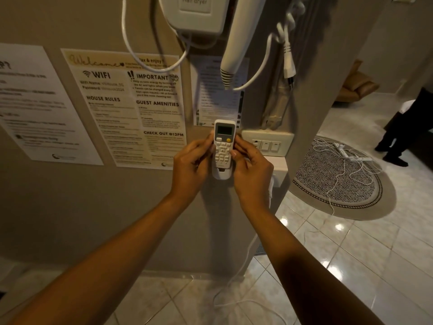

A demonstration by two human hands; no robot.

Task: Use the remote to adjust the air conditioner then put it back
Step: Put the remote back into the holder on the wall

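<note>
White remote (223, 146) upright in wall holder (221, 174), pinched at its sides by left hand (191, 167) and right hand (251, 170). Above, wall unit (194, 12) labelled "Hair dryer", cords dangling. To the left, notice (126, 106) reading "WIFI", "HOUSE RULES", "CHECK OUT @12PM"; smaller print blurred. To the right, switch plate (267, 143), partly hidden by fingers.

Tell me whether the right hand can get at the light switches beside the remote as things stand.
Probably yes. The right hand grips the remote in its wall holder, and the switch plate sits just right of it with nothing in between. It would need to let go first.
</note>
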